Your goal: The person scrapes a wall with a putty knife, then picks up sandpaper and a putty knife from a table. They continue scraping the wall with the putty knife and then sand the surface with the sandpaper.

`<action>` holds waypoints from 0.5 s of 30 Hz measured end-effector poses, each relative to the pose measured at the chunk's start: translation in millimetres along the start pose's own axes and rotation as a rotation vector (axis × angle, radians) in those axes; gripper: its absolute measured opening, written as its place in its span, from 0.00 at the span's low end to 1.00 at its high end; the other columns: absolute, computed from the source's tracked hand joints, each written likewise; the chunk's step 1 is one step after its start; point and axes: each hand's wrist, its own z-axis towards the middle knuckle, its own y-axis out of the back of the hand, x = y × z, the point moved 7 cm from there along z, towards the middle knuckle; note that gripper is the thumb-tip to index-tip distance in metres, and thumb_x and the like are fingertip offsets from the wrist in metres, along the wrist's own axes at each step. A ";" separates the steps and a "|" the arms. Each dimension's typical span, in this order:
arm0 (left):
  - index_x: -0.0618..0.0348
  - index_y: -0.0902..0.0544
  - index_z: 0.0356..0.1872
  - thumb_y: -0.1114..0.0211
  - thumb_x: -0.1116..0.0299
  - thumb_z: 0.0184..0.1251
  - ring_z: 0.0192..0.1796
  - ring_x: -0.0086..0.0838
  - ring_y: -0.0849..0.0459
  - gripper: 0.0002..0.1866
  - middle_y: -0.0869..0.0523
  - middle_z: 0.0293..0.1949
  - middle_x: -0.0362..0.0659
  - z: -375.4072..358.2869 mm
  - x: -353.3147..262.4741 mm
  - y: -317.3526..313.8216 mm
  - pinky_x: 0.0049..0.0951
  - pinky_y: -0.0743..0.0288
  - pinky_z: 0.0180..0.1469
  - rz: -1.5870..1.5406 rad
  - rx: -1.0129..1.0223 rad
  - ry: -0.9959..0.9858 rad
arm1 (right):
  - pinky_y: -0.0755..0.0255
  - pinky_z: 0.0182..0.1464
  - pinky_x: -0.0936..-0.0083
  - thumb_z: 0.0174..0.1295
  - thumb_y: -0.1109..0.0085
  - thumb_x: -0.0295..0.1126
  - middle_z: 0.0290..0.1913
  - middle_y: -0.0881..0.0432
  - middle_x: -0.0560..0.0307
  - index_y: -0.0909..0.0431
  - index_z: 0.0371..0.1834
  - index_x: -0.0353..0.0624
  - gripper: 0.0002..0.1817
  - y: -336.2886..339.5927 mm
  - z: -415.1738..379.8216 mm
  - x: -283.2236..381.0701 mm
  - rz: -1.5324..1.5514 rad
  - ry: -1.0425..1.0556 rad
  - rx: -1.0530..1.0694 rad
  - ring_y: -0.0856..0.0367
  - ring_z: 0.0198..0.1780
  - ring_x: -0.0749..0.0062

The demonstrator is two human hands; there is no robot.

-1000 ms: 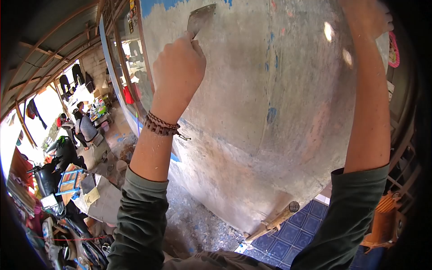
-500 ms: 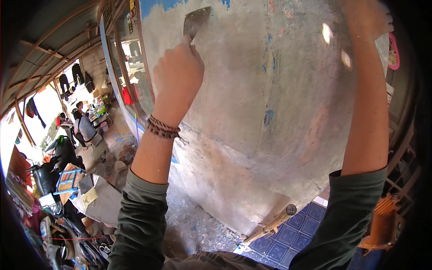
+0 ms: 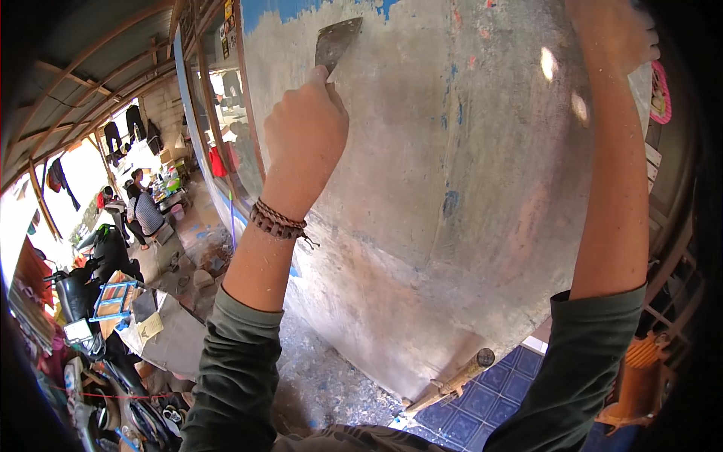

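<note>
My left hand (image 3: 307, 128), with a braided bracelet (image 3: 276, 220) at the wrist, is closed round a paint scraper (image 3: 337, 44). Its wide metal blade points up against the bare grey wall (image 3: 384, 158), just below a ragged strip of blue paint (image 3: 301, 9). The handle is hidden inside my fist. High on the right, my right hand (image 3: 614, 38) is at the wall's side edge, its fingers bent over that edge; the top of the hand is cut off by the frame. Small blue flecks (image 3: 449, 202) dot the wall.
A wooden pole (image 3: 467, 373) leans at the wall's foot, beside blue floor tiles (image 3: 489, 395). Paint chips litter the floor (image 3: 331, 384). To the left are a cluttered table (image 3: 177, 339), a motorbike (image 3: 79, 294) and seated people (image 3: 143, 211). An orange-brown chair (image 3: 640, 380) stands right.
The whole view has shifted slightly. My left hand and the scraper appear a little right and lower in the frame. My right hand keeps its place at the wall's edge.
</note>
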 end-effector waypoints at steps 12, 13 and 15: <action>0.60 0.18 0.41 0.48 0.64 0.69 0.37 0.54 0.14 0.13 0.14 0.31 0.58 26.2 -2.1 4.0 0.49 0.20 0.41 0.019 -0.029 -0.012 | 0.36 0.59 0.55 0.56 0.40 0.49 0.55 0.25 0.43 0.21 0.52 0.51 0.23 -3.2 -0.4 -1.3 -0.008 -0.011 0.026 0.27 0.56 0.48; 0.60 0.18 0.42 0.48 0.64 0.69 0.38 0.54 0.14 0.14 0.14 0.32 0.58 20.0 -1.5 2.2 0.49 0.20 0.41 0.017 -0.020 -0.005 | 0.36 0.59 0.55 0.56 0.40 0.49 0.55 0.25 0.43 0.21 0.52 0.51 0.23 -2.4 -1.2 -0.9 -0.006 -0.007 0.029 0.27 0.56 0.48; 0.60 0.18 0.43 0.48 0.64 0.69 0.39 0.54 0.14 0.14 0.14 0.32 0.58 19.1 -1.9 0.8 0.48 0.20 0.42 0.008 -0.017 -0.004 | 0.36 0.59 0.55 0.57 0.40 0.50 0.55 0.25 0.43 0.21 0.53 0.51 0.23 -1.5 -0.6 -1.2 0.009 -0.022 0.060 0.27 0.56 0.49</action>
